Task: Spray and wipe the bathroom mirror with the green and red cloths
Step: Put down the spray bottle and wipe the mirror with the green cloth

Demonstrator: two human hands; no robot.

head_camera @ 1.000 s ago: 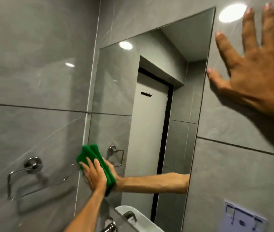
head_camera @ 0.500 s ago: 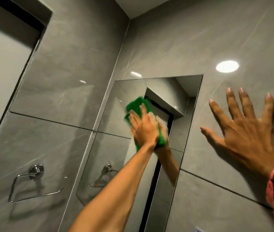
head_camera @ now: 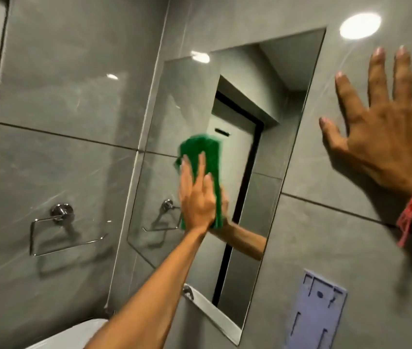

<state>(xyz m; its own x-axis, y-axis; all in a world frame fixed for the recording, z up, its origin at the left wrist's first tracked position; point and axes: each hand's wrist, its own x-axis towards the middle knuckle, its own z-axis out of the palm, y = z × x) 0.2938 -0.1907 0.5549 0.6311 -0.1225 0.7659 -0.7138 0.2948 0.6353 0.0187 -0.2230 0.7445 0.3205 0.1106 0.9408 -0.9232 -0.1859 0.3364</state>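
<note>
Left forearm: a bare arm rises from the bottom edge of the view, reaching up and away toward the glass.
Left hand: palm flat, fingers straight and close together, pressing a folded green cloth against the glass; the cloth is held by pressure under the palm, not pinched, and it sticks out above the fingertips and down the right side of the hand. It looks slightly blurred.
Right hand: at the right edge of the view, fingers spread wide, palm laid flat on the grey tiled wall beside the glass; it holds nothing.
Right wrist: a red-pink thread band with loose ends hanging down.
Rectangular frameless wall mirror: set in the tiled wall between the two hands; the cloth sits near its middle, slightly left. The glass reflects the arm, a doorway with a dark frame, and a ceiling light.
Pale lilac plastic wall bracket: fixed to the tile below the right hand, right of the mirror's lower corner.
Chrome towel ring: mounted on the side wall, left of the mirror.
White basin edge: a curved piece at the bottom left.
Red cloth: not in view.
</note>
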